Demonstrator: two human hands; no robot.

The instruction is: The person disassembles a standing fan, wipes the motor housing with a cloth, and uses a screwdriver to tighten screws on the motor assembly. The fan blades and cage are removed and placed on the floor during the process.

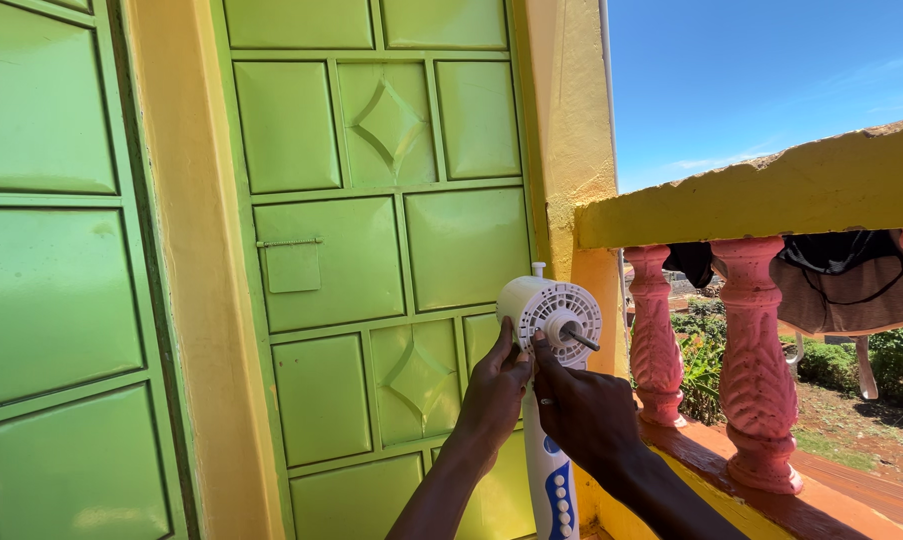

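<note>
Gripping white fan motor head, left hand, right hand, seemingly.

A yellow balustrade rail runs along the right, carried by pink balusters that stand on a reddish ledge. Dark and brownish clothes hang draped over the rail's far edge, behind the balusters.

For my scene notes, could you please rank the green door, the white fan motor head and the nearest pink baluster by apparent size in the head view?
1. green door, largest by far.
2. pink baluster.
3. white fan motor head, held by the left hand and right hand; it is nearer the camera.
</note>
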